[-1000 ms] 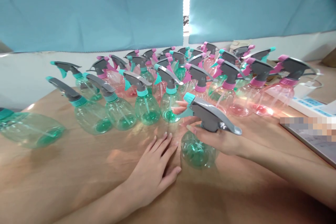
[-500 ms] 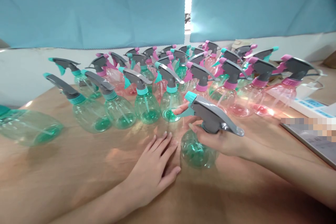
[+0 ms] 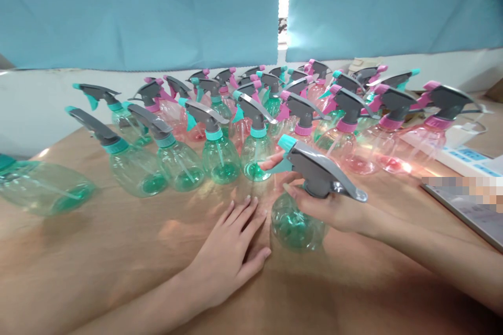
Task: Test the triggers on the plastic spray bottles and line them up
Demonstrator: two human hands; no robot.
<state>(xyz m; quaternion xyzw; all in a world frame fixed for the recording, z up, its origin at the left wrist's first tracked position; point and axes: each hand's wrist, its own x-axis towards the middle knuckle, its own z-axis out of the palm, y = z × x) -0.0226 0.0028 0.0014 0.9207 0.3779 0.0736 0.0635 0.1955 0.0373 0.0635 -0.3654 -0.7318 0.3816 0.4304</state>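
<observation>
My right hand (image 3: 334,209) is wrapped round the neck of a green spray bottle (image 3: 296,227) that stands on the brown table (image 3: 98,251), under its grey trigger head (image 3: 318,170) with a teal nozzle. One finger reaches forward under the nozzle. My left hand (image 3: 230,254) lies flat on the table just left of that bottle, fingers stretched out and holding nothing.
Behind stand several rows of green spray bottles (image 3: 220,157) and pink spray bottles (image 3: 428,136) with grey triggers. One green bottle (image 3: 43,188) sits at the far left edge. A white power strip (image 3: 467,154) and a grey flat device (image 3: 471,214) lie at the right. Blue curtains hang behind.
Almost nothing has moved. The view has shifted very slightly; both hands and the held bottle stay where they were.
</observation>
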